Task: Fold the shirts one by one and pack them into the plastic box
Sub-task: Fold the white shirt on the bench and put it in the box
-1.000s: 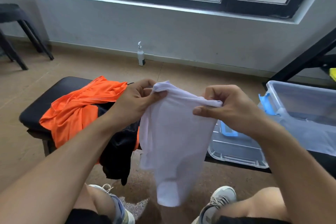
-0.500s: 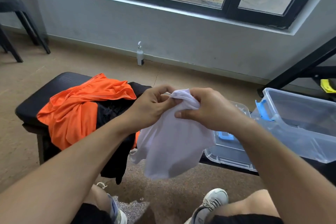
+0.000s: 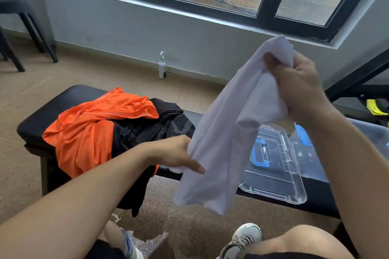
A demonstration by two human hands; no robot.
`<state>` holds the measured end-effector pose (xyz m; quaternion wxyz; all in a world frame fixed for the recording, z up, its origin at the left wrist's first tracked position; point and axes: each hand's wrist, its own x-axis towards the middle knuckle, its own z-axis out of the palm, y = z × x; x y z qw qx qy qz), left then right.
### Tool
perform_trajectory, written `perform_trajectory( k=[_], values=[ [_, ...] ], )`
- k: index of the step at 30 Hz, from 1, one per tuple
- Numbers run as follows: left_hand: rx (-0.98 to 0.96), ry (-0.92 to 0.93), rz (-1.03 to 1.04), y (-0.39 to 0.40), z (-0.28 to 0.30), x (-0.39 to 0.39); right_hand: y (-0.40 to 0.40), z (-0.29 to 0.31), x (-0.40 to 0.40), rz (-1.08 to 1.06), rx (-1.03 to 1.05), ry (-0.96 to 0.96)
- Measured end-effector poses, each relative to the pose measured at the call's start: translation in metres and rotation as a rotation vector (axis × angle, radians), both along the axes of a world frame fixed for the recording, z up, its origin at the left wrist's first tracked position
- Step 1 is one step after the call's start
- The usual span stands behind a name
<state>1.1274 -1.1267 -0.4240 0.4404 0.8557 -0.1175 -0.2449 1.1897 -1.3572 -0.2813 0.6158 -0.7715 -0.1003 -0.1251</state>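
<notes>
A white shirt (image 3: 227,132) hangs in the air in front of me, stretched slantwise. My right hand (image 3: 299,86) grips its bunched top end, raised high on the right. My left hand (image 3: 179,155) holds the shirt lower down at its left edge, thumb along the cloth. An orange shirt (image 3: 92,130) and a black shirt (image 3: 147,130) lie piled on the black bench (image 3: 50,107). The clear plastic box (image 3: 372,134) stands at the right, mostly hidden behind my right arm.
The box's clear lid (image 3: 273,174) with blue clips lies on the bench in front of the box. A white pump bottle (image 3: 162,66) stands on the floor by the wall. A black stool (image 3: 19,27) is at the far left. My shoes are below the bench.
My hands, close together at the shirt's top before, have parted: the right lifted its end up and right, the left slid down along the shirt's edge.
</notes>
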Motion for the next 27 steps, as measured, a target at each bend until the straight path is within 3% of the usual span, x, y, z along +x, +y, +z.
perform_trajectory(
  k=[3,8,11,13,15,19,21,24,27],
  values=[
    [-0.057,0.075,0.047,0.023,0.013,0.005,-0.029,-0.006,0.02,-0.112,-0.05,0.081],
    [-0.288,0.199,0.243,0.093,0.036,0.012,-0.061,-0.047,0.022,-0.078,-0.243,0.337],
    [-0.304,0.0,0.476,0.108,0.024,0.028,-0.071,-0.075,0.027,-0.084,-0.505,0.464],
    [-0.18,-0.218,0.633,0.103,0.009,0.043,-0.074,-0.096,0.031,-0.123,-0.816,0.518],
    [0.038,-0.347,0.631,0.098,-0.008,0.057,-0.073,-0.121,0.031,-0.172,-1.119,0.505],
    [0.321,-0.284,0.432,0.102,-0.03,0.065,-0.074,-0.153,0.029,-0.195,-1.432,0.477],
    [0.428,-0.247,0.338,0.105,-0.034,0.064,-0.071,-0.154,0.029,-0.223,-1.565,0.35],
    [0.544,-0.31,0.303,0.103,-0.033,0.065,-0.054,-0.155,0.032,-0.163,-1.57,0.064],
    [0.719,-0.369,0.327,0.103,-0.029,0.064,-0.03,-0.168,0.034,0.117,-1.334,-0.009]
  ],
)
